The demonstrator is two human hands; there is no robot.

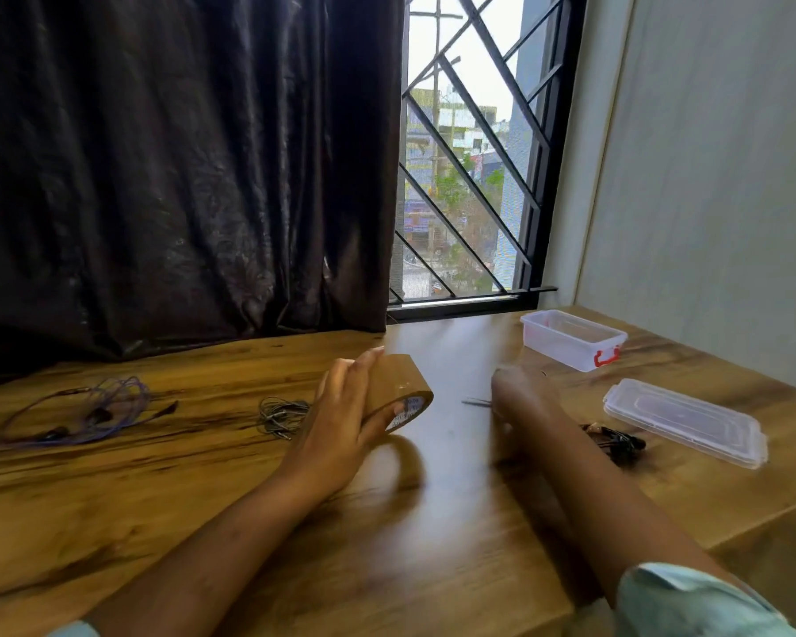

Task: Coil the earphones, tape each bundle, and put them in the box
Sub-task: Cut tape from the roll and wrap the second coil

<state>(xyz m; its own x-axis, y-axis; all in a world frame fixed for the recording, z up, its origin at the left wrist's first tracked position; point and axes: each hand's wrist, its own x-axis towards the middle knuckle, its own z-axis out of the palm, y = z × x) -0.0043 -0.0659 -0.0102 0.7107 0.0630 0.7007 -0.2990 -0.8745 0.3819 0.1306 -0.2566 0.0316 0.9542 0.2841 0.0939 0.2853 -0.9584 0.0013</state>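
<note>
Left hand (pixel 341 418): fingers (pixel 363 369) grasp the tape roll (pixel 400 390).
Right hand (pixel 520 400): blurred; fingers' state unclear.
Grey earphones (pixel 282 417): just left of the left hand.

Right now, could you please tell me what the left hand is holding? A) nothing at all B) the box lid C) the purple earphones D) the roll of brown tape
D: the left hand has its fingers and thumb wrapped round the roll of brown tape.
</note>
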